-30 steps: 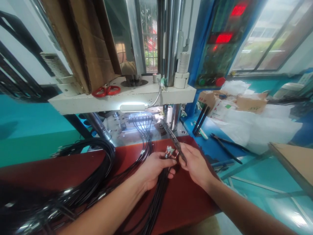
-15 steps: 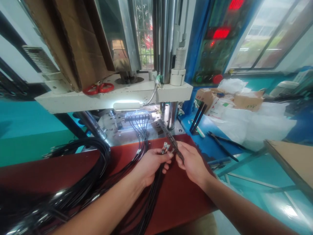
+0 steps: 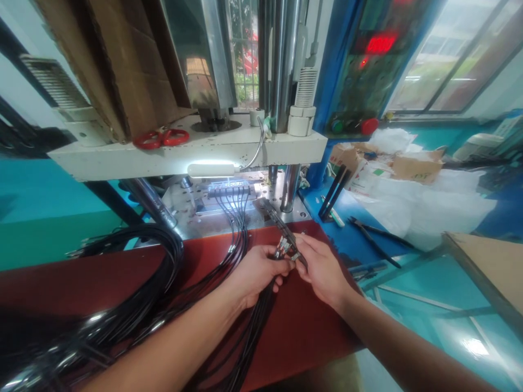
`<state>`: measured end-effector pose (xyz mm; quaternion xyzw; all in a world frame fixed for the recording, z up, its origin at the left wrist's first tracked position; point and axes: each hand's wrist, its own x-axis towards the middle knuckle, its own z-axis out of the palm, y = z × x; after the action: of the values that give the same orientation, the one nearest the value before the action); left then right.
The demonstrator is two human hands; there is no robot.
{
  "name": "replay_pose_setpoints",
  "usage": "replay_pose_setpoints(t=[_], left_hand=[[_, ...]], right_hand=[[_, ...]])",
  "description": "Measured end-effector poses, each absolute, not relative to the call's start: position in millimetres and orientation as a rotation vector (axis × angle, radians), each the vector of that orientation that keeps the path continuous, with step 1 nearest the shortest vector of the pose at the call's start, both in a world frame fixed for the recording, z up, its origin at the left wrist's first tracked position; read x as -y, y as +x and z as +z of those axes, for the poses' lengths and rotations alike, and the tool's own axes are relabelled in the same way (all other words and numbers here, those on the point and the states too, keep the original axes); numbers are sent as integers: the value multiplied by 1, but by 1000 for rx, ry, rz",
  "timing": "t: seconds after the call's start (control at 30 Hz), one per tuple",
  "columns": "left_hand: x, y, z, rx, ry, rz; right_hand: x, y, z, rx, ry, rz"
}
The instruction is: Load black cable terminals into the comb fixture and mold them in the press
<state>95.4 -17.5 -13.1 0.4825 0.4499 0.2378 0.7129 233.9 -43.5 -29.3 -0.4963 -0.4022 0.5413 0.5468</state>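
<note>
My left hand (image 3: 261, 275) is closed around a bundle of black cables (image 3: 255, 326), whose metal-tipped ends stick up past the thumb and forefinger. In my right hand (image 3: 321, 267) is a dark metal bar (image 3: 281, 222), slanting up and to the left, with small notches along it. The fingertips of both hands come close together where the cable ends meet the bar's lower part; whether an end sits in the bar is too small to tell. Beyond the bar, a row of black cables (image 3: 231, 209) runs out of a lit mould (image 3: 229, 189) in the press.
A thick coil of black cables (image 3: 163, 245) lies left on the red-brown tabletop (image 3: 302, 337). Red-handled scissors (image 3: 161, 139) rest on the white press plate (image 3: 229, 146) with a lamp under its edge. Pliers (image 3: 376, 242) and white bags (image 3: 429, 201) are at right.
My left hand has brought the cable ends slightly right, closer against the bar. My right hand keeps its hold on the bar. The camera view has shifted a little.
</note>
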Motion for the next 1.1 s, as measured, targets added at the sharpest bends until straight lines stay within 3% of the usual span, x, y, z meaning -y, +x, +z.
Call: replay_pose_setpoints(t=[0.67, 1.1], left_hand=[[16, 102, -16, -999, 1014, 551], [4, 68, -2, -885, 807, 595]], right_hand=[[46, 231, -37, 1016, -1274, 1166], [43, 232, -32, 870, -1186, 1264]])
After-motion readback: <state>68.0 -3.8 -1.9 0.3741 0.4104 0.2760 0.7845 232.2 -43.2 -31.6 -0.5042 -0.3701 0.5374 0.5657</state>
